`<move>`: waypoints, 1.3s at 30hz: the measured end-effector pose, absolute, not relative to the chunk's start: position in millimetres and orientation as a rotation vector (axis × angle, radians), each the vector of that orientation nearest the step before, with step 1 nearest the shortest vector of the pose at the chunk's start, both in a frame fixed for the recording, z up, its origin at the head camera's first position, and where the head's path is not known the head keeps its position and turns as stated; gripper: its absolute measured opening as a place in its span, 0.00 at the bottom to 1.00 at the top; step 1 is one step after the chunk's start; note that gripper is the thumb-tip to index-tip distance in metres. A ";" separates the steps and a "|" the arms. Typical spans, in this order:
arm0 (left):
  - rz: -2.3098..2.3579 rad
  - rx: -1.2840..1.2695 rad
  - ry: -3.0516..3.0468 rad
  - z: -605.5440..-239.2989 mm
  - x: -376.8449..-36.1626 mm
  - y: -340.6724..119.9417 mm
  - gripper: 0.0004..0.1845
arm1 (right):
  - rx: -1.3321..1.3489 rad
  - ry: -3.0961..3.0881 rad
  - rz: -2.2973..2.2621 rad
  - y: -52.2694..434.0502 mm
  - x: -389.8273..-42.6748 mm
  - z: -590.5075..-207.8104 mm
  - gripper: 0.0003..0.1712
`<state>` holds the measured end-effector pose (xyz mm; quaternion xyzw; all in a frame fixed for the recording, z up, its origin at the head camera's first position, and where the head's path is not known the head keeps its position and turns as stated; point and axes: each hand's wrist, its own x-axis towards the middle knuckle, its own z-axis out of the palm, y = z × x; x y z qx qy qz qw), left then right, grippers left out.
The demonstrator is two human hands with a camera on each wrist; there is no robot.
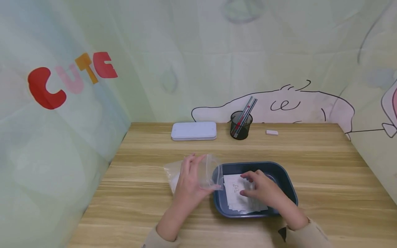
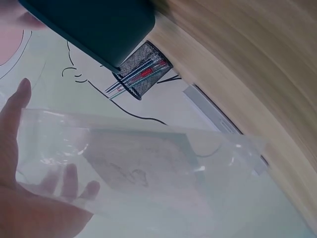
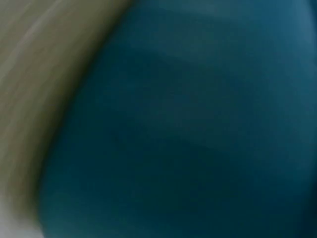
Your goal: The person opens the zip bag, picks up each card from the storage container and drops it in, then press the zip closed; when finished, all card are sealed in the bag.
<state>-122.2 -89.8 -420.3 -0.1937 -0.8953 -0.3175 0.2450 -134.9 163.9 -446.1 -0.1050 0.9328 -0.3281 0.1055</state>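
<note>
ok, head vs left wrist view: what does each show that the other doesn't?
Only head: the eraser, the CUTE lettering, and the papers lying inside the tray.
Only left wrist: the scribble on a sheet seen through the clear bag.
Both: tray, clear bag, left hand, mesh cup, white case, wooden table.

Head view was bright and fairly evenly lit, with a soft shadow on the table (image 1: 235, 230) below the near side of the tray (image 1: 257, 167). Left wrist view was hazy; white glints showed on the plastic bag (image 2: 218, 198). Right wrist view was dim, heavily blurred.
</note>
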 end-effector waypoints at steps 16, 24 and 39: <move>-0.868 -0.498 -2.491 -421.0 -119.3 -93.0 0.55 | -0.248 2.784 -0.752 154.9 -141.7 -467.8 0.47; -0.869 -0.521 -2.456 -422.9 -118.8 -94.5 0.56 | -0.232 2.774 -0.757 153.6 -141.9 -468.8 0.47; -0.853 -0.536 -2.426 -425.6 -120.2 -95.9 0.57 | -0.166 2.806 -0.906 154.4 -142.4 -464.0 0.36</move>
